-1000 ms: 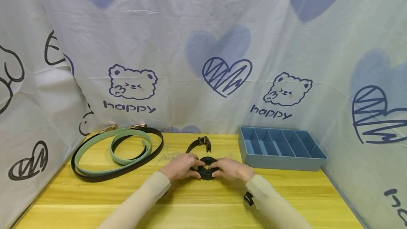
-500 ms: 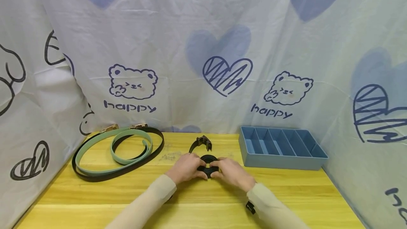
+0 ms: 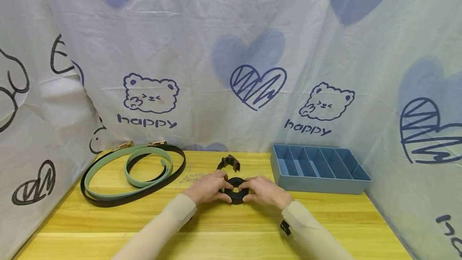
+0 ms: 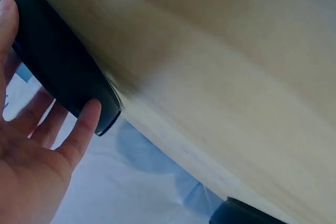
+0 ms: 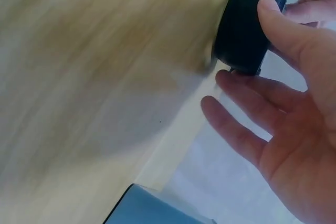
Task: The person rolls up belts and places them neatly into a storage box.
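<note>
A black belt is wound into a tight round coil in the middle of the table. Its buckle end sticks out behind the coil, partly hidden by the left fingers. The left hand grips the coil from the left, thumb at the near side and fingers at the far side. From the right, the right hand holds it the same way. In the left wrist view, thumb and fingertips lie on the outer wrap of the coil. The right wrist view shows a thumb pressed on the coil's outside, with two fingers spread lower down.
On the left of the wooden table lie a green belt and a longer black belt, loosely looped, with gold buckles. A blue-grey divided box stands at the right. Printed white cloth hangs behind and at both sides.
Less of the strap beside the buckle shows than one second ago. Both hands have shifted slightly about the coil, keeping hold of it. The other belts and the box stay put.
</note>
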Motion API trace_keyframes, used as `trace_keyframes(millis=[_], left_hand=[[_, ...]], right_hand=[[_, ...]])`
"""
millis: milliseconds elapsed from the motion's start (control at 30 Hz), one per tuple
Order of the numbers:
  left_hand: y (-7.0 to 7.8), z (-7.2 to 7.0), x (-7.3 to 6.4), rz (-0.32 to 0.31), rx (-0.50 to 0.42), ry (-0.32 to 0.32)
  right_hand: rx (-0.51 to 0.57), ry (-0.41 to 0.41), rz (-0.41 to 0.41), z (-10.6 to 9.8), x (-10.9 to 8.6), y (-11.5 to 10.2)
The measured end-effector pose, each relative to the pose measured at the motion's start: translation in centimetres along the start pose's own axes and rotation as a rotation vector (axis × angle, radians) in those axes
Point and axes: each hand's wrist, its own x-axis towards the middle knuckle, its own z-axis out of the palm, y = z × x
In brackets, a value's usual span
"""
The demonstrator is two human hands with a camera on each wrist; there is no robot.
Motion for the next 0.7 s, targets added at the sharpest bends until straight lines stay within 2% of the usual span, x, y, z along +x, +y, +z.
trace_keyframes(millis=[100,233,367,467,567,700], left_hand=[[0.5,0.2,0.0,-0.014,0.008,0.024],[1.3,0.6,0.1,-0.055,0.070,0.066],[2.0,1.0,0.4,-0.094,0.140,0.126],[2.2,1.1,0.5,-0.095,0.157,0.147],[2.0,0.8,0.4,-0.069,0.114,0.098],[1.4,0.1,0.4,-0.025,0.041,-0.026]], right_hand=[[-0.016,0.005,0.036,0.2,0.1,-0.5],[-0.039,0.041,0.071,0.8,0.3,-1.3],[-0.042,0.074,0.101,0.9,0.4,-1.2],[-0.035,0.082,0.098,0.8,0.5,-1.0],[0.004,0.062,0.071,0.7,0.7,-0.8],[0.051,0.014,0.057,0.5,0.7,-0.3]])
